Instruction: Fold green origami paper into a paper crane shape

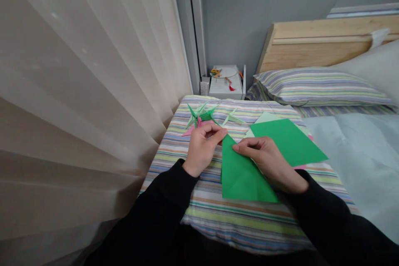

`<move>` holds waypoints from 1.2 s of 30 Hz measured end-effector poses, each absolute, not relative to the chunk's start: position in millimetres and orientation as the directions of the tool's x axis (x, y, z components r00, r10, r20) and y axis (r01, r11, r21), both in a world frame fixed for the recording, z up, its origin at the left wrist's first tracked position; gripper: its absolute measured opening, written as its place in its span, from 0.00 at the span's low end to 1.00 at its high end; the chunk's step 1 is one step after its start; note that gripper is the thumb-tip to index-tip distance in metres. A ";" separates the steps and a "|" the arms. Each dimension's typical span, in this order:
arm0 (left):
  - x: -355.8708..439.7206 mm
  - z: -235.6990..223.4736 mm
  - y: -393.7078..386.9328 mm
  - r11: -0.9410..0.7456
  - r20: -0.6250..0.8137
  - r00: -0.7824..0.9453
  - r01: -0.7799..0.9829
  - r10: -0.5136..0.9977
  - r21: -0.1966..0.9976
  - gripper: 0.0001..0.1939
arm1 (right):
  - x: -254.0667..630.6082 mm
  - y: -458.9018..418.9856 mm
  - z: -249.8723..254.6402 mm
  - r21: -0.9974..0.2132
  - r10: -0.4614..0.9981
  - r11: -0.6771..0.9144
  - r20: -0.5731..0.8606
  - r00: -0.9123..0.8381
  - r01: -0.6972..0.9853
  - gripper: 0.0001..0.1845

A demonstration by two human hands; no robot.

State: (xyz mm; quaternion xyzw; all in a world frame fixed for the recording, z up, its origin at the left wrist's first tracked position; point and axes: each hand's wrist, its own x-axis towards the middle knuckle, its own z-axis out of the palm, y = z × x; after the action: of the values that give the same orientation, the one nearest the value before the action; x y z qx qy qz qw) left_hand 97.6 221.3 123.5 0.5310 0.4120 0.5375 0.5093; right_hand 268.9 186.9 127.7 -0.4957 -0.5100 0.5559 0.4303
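A green sheet of origami paper [245, 178], folded into a triangle, is held between my two hands above a striped cloth [199, 212]. My left hand [203, 145] pinches its top corner between thumb and fingers. On the slanting right edge, just below that corner, my right hand [269, 160] grips the paper with thumb and fingertips. Beyond my left hand lie several folded paper cranes [204, 115] in green, light green and pink. To the right of my right hand, flat green paper [288, 139] rests on light green and pink sheets.
Pleated curtains [93, 70] hang close on the left. At the back stands a small white cabinet [226, 87] with a round fan on top. A bed with a wooden headboard [311, 52], a striped pillow [321, 87] and a pale blue cover [364, 153] fills the right.
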 end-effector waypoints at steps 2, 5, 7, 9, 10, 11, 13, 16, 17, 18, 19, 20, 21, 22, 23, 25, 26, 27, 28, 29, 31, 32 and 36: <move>95.6 122.2 224.1 -0.147 0.153 0.042 -0.127 0.987 0.981 0.10 | 270.6 187.8 128.7 -0.993 0.984 -0.109 -0.115 -0.139 0.049 0.19; 90.4 120.3 229.7 -0.158 0.154 -0.039 -0.149 0.987 0.976 0.10 | 274.6 189.2 130.8 -0.989 0.982 -0.115 -0.128 -0.141 0.093 0.18; 85.6 119.1 234.2 -0.187 0.174 -0.093 -0.164 0.980 0.968 0.09 | 277.5 190.1 131.9 -0.986 0.980 -0.117 -0.134 -0.148 0.118 0.18; 80.5 118.5 238.4 -0.241 0.216 -0.149 -0.174 0.965 0.955 0.09 | 280.4 190.9 132.7 -0.984 0.977 -0.121 -0.141 -0.157 0.132 0.19; 78.1 118.5 240.3 -0.263 0.232 -0.178 -0.176 0.956 0.949 0.09 | 281.9 191.3 133.0 -0.984 0.977 -0.120 -0.141 -0.161 0.133 0.19; 75.8 118.7 241.9 -0.280 0.243 -0.207 -0.177 0.948 0.944 0.09 | 283.5 191.7 133.4 -0.984 0.977 -0.115 -0.136 -0.164 0.136 0.19; 72.2 119.8 244.5 -0.298 0.244 -0.268 -0.187 0.932 0.936 0.09 | 287.6 192.9 134.2 -0.986 0.981 -0.091 -0.112 -0.156 0.136 0.19; 70.2 121.5 246.5 -0.306 0.226 -0.316 -0.231 0.922 0.924 0.10 | 296.9 196.2 134.1 -0.990 0.994 -0.048 -0.060 -0.092 0.134 0.19; 70.5 121.8 246.6 -0.300 0.221 -0.304 -0.245 0.927 0.922 0.11 | 300.7 197.9 133.5 -0.992 0.998 -0.038 -0.044 -0.053 0.116 0.18; 71.3 122.1 246.2 -0.287 0.214 -0.279 -0.255 0.936 0.923 0.11 | 304.5 199.9 132.7 -0.996 1.000 -0.029 -0.029 0.001 0.079 0.17; 72.3 122.3 245.4 -0.264 0.203 -0.241 -0.259 0.949 0.929 0.12 | 308.3 202.1 131.8 -0.999 0.998 -0.026 -0.025 0.056 0.022 0.16; 73.2 122.6 244.2 -0.231 0.183 -0.197 -0.260 0.963 0.937 0.13 | 311.8 204.4 131.0 -0.998 0.994 -0.026 -0.031 0.105 -0.052 0.14; 74.0 123.1 242.5 -0.188 0.154 -0.147 -0.258 0.977 0.948 0.13 | 315.0 206.6 130.6 -0.991 0.986 -0.017 -0.038 0.164 -0.130 0.13; 74.4 124.0 240.4 -0.135 0.117 -0.086 -0.250 0.989 0.959 0.13 | 317.8 208.6 130.5 -0.980 0.976 0.000 -0.043 0.215 -0.198 0.13; 74.3 125.3 238.0 -0.078 0.077 -0.012 -0.233 0.997 0.969 0.13 | 320.2 210.3 130.9 -0.967 0.965 0.026 -0.042 0.259 -0.253 0.13; 72.9 129.2 233.1 0.030 0.002 0.197 -0.158 0.980 0.987 0.12 | 323.5 212.0 132.6 -0.948 0.950 0.076 -0.026 0.311 -0.309 0.12; 72.0 131.5 230.7 0.066 -0.028 0.319 -0.106 0.947 0.992 0.12 | 324.2 212.0 133.6 -0.943 0.949 0.088 -0.018 0.314 -0.320 0.12; 71.3 134.0 228.5 0.089 -0.056 0.421 -0.060 0.905 0.994 0.12 | 324.1 211.5 134.5 -0.941 0.954 0.086 -0.017 0.299 -0.326 0.11; 71.2 136.4 226.5 0.098 -0.072 0.488 -0.028 0.870 0.995 0.13 | 323.1 210.5 135.2 -0.942 0.962 0.069 -0.024 0.272 -0.328 0.11; 71.9 138.5 224.7 0.091 -0.071 0.530 -0.011 0.845 0.996 0.14 | 321.1 209.3 135.7 -0.944 0.972 0.041 -0.038 0.232 -0.326 0.10; 76.0 141.1 221.2 0.052 -0.043 0.579 0.001 0.814 0.999 0.18 | 314.6 206.3 136.4 -0.954 0.990 -0.014 -0.056 0.132 -0.299 0.11; 79.2 141.1 219.5 0.025 -0.027 0.617 0.012 0.786 1.000 0.18 | 310.3 204.8 136.7 -0.962 0.995 -0.032 -0.056 0.083 -0.271 0.11; 94.0 133.0 215.0 -0.014 -0.110 0.715 0.165 0.691 0.986 0.15 | 293.4 200.6 137.4 -0.990 1.000 0.011 0.015 -0.026 -0.141 0.13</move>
State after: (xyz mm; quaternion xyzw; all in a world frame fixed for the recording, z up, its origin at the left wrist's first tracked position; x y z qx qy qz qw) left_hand 94.0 215.0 133.0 0.6807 0.3143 0.2091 0.6278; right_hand 293.4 200.6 137.4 -0.4533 -0.4732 0.5376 0.5306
